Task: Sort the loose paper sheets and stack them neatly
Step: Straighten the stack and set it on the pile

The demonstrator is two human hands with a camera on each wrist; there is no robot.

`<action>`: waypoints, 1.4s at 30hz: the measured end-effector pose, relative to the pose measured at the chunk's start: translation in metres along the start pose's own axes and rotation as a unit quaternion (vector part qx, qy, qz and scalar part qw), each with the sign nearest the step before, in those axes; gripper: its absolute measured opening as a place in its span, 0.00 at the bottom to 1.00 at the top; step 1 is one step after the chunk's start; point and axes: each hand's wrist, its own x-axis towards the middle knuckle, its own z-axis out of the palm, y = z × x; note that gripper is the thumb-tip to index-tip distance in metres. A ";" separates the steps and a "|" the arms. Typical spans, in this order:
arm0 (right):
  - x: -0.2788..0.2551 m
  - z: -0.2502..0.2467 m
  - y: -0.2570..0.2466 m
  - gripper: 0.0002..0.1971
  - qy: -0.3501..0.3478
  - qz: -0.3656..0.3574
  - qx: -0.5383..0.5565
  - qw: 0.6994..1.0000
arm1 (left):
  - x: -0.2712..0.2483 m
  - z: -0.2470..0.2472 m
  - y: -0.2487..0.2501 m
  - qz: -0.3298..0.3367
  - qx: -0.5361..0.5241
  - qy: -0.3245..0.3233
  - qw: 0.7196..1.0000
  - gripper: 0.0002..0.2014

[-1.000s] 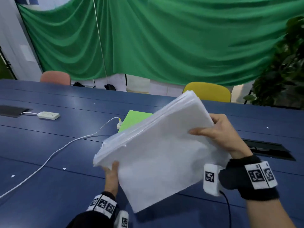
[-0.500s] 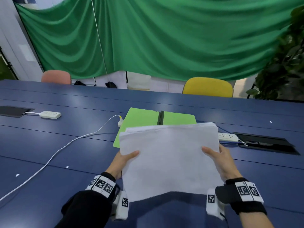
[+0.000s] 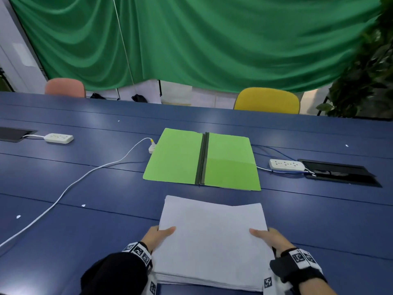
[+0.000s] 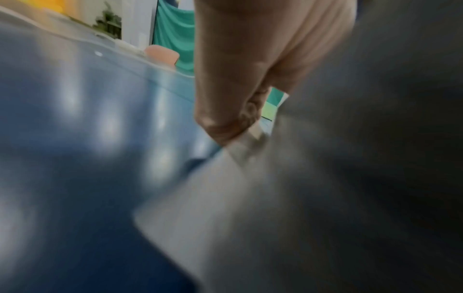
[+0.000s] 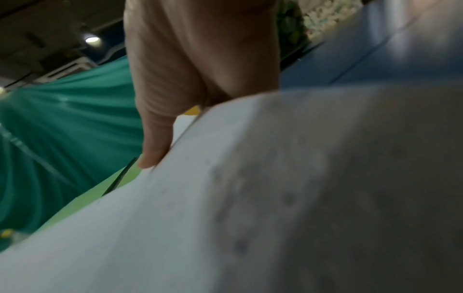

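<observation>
Paper stack [image 3: 212,237] now lower & flatter vs before, both hands [image 3: 158,236] [image 3: 271,238] pinching its sides.

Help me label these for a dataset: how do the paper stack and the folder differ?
The paper stack is white and thick; the folder is bright green and thin. The left hand and right hand grip the stack's sides; the folder lies untouched, opened flat, farther away. Both are rectangular, over the blue table.

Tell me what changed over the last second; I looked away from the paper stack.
The paper stack swung from a raised, tilted hold down to lie flat and low, near the blue table. The left hand and right hand kept their grip on its side edges. The open green folder, now uncovered, stayed put.
</observation>
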 end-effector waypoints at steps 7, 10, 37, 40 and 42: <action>-0.028 0.014 -0.033 0.17 0.088 -0.229 0.100 0.964 | -0.021 0.016 0.034 0.223 0.015 0.066 0.972 0.23; -0.046 0.009 -0.066 0.14 0.113 -0.301 0.155 0.934 | -0.046 0.019 0.079 0.343 -0.020 0.112 0.933 0.19; -0.080 0.000 -0.118 0.32 0.036 -0.382 0.019 0.923 | -0.034 -0.013 0.068 0.342 -0.084 0.019 0.936 0.26; -0.104 0.003 -0.151 0.39 0.057 -0.376 -0.253 0.889 | -0.039 -0.016 0.070 0.350 -0.076 0.019 0.933 0.23; -0.118 0.027 -0.173 0.44 0.042 -0.350 -0.485 0.800 | -0.042 -0.013 0.072 0.356 -0.076 0.018 0.931 0.22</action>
